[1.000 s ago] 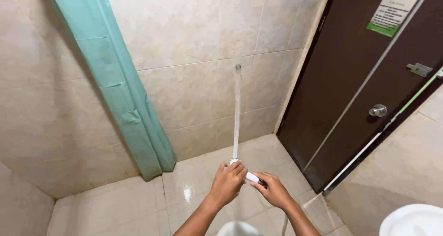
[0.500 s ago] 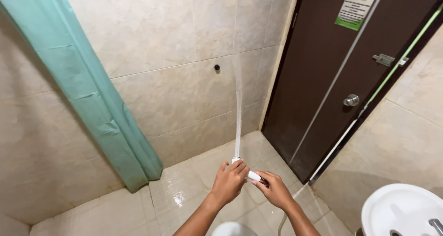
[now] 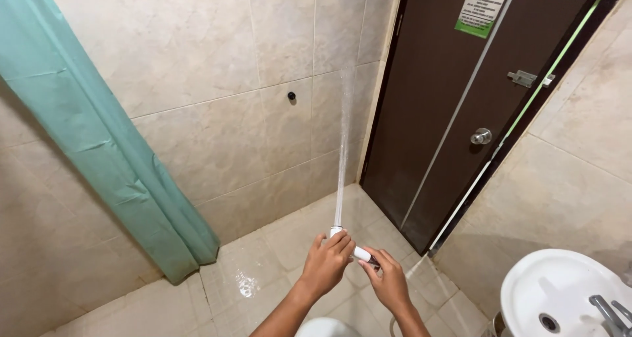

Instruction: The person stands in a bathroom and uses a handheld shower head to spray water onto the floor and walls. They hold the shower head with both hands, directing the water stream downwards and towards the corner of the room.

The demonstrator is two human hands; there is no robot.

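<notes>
Both my hands hold a small white spray head low in the head view. My left hand wraps its front end and my right hand grips the back end. A thin jet of water shoots up from the nozzle onto the beige tiled wall. A thin hose shows just below my right hand.
A teal shower curtain hangs at the left. A dark brown door with a round knob and latch stands at the right. A white sink with a tap sits at the lower right. The wet tiled floor lies below.
The view has swung up and to the right, bringing the sink and more of the door into sight. My hands keep their grip and the water jet now reaches higher up the wall.
</notes>
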